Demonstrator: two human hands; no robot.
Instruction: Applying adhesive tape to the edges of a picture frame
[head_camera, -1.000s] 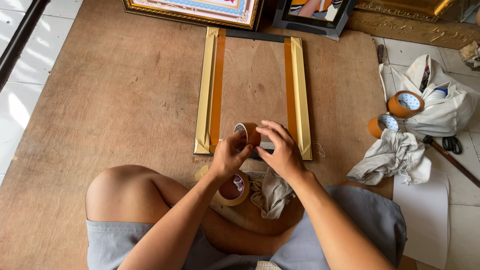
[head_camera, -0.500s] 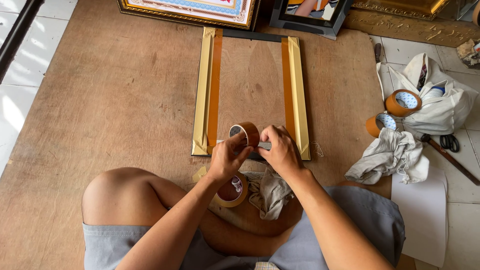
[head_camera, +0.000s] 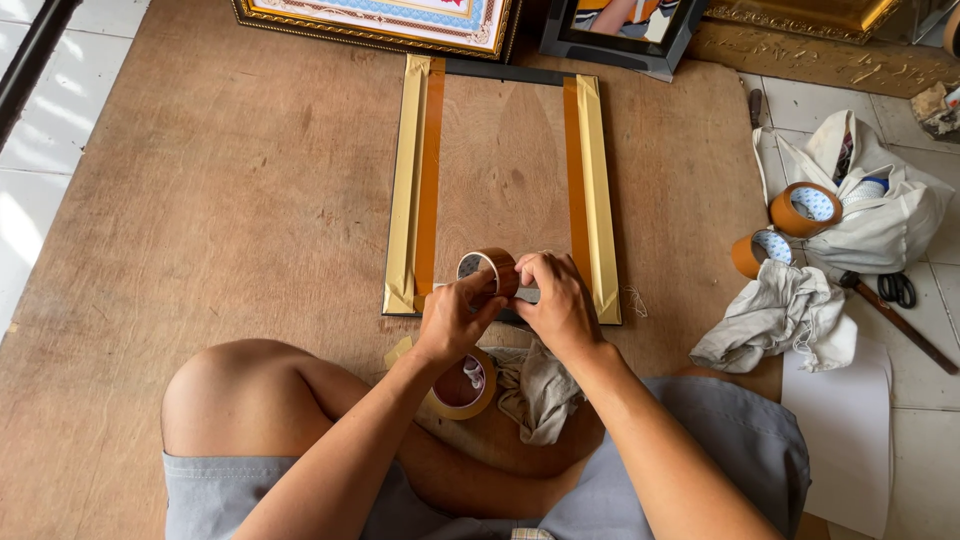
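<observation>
Gripping a brown tape roll (head_camera: 488, 272) upright over the near edge of the frame back (head_camera: 500, 180), left hand (head_camera: 452, 320) closed on its rim, probably to steady it. Right hand (head_camera: 558, 305) pinched at the roll's right side, apparently on the loose end, ready for that untaped near edge. Two long sides already banded in brown tape. Another roll (head_camera: 462, 382) and a rag (head_camera: 540, 385) parked against the legs, within reach. Two more rolls (head_camera: 790, 225), cloth (head_camera: 780, 318), bag (head_camera: 880, 210) and scissors (head_camera: 898, 288) off right, on the floor.
</observation>
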